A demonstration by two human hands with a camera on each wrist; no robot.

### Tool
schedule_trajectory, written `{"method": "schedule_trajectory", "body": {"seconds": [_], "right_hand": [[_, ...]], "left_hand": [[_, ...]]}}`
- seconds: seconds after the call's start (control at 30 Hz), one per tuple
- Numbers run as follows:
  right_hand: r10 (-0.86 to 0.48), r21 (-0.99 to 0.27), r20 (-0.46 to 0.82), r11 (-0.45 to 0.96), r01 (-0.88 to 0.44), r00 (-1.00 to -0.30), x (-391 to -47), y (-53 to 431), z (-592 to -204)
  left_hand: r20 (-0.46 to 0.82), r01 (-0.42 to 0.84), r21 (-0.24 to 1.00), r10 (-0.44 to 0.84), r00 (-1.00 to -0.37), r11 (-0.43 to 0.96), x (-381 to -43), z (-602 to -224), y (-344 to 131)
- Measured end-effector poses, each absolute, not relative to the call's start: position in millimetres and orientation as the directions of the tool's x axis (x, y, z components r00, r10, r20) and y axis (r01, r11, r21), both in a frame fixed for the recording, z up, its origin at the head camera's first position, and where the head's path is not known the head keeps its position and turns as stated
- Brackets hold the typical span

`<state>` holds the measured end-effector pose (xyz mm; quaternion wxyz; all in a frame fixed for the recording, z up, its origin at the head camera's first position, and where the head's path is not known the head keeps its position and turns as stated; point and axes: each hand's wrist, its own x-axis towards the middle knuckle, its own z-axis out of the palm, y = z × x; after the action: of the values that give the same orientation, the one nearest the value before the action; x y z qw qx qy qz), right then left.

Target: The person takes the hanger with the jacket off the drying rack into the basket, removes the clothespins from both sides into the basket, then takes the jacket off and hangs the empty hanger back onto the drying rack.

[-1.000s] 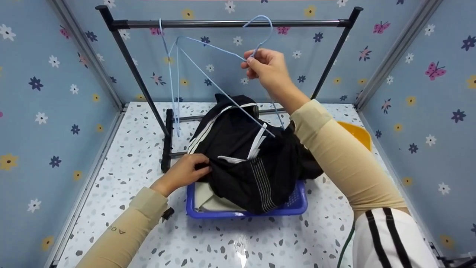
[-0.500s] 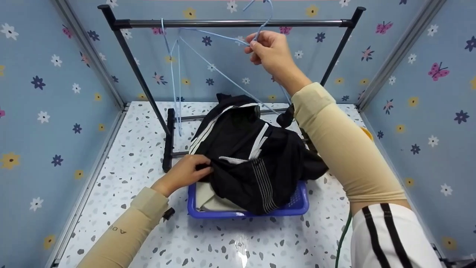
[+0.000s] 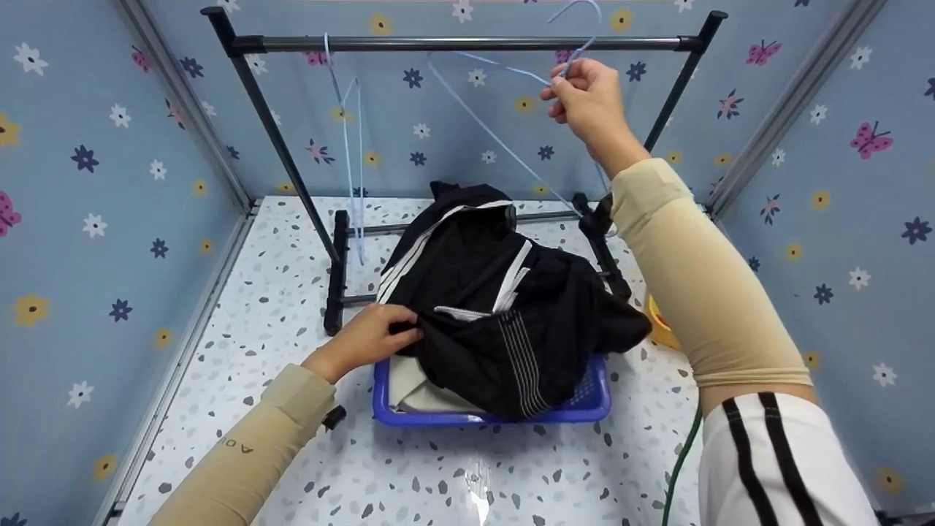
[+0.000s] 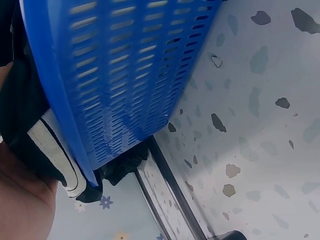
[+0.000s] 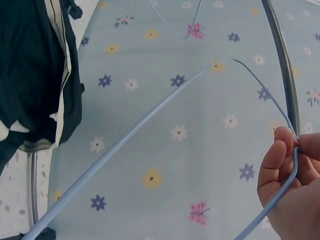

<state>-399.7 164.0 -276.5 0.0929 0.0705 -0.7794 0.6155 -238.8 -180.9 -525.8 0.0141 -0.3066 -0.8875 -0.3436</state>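
Note:
My right hand (image 3: 588,98) pinches a light blue wire hanger (image 3: 486,128) at the neck, just below its hook. The hook overlaps the rack's top bar in the head view, and nothing hangs on the wire. In the right wrist view, the hanger (image 5: 125,141) slants across the wallpaper from the fingers. My left hand (image 3: 372,336) grips the left edge of a black garment (image 3: 475,365) with white stripes and pale trim; its fingertips are hidden in the cloth. The garment lies bunched over a blue plastic basket (image 3: 431,420), and the left wrist view shows that basket's slotted wall (image 4: 60,65).
Behind the basket stands a black clothes rack with a top bar (image 3: 453,44). A second blue hanger (image 3: 361,146) hangs at its left end. Pale cloth (image 3: 424,398) lies inside the basket. On the floor, a yellow object (image 3: 661,329) is partly behind the right sleeve.
My right hand has risen, then moved right, carrying the hanger up from over the garment and away from the hanging one. My left hand keeps its grip on the garment.

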Motion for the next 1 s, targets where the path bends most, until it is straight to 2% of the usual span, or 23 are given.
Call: {"method": "schedule_trajectory", "body": {"seconds": [0.4, 1.0], "right_hand": [[0.151, -0.983, 0.092, 0.170, -0.066, -0.984, -415, 214, -274], [0.232, -0.978, 0.038, 0.208, 0.011, -0.972, -426, 257, -286]], "left_hand": [[0.226, 0.550, 0.601, 0.536, -0.813, 0.580, -241, -528, -181], [0.231, 0.551, 0.600, 0.534, -0.814, 0.580, -240, -528, -180]]}}
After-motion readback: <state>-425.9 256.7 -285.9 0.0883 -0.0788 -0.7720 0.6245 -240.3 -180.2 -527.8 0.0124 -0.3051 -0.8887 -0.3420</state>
